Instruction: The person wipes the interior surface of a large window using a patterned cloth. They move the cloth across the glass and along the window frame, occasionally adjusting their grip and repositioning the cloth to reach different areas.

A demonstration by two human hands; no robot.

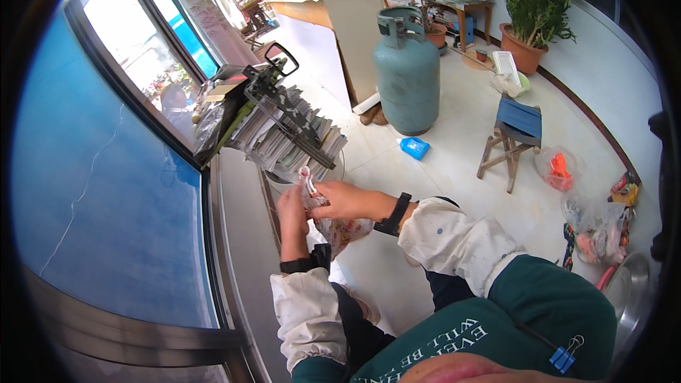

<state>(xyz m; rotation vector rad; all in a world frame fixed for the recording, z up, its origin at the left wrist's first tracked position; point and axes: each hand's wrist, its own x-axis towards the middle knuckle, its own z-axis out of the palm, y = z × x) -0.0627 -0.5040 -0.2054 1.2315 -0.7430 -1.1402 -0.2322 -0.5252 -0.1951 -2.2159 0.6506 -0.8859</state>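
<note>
My left hand (292, 211) and my right hand (340, 199) meet close together, a little left of the middle of the view. Both grip a bunched white cloth with a red and yellow print (346, 231). A gathered end of it sticks up between the hands, and the rest hangs below my right hand. Some of my fingers are hidden in the folds. Each wrist wears a black strap, and pale oversleeves cover both forearms. Just beyond my hands stands a thick stack of papers (287, 133) with a metal frame with a mirror (282, 58) lying against it.
A glazed window frame (210, 223) runs close along the left. Ahead stand a green gas cylinder (407, 74) and a blue plastic bottle (414, 148). A folding stool (515, 127), plastic bags (596, 229) and a metal basin (633, 287) are on the right. A person shows beyond the glass.
</note>
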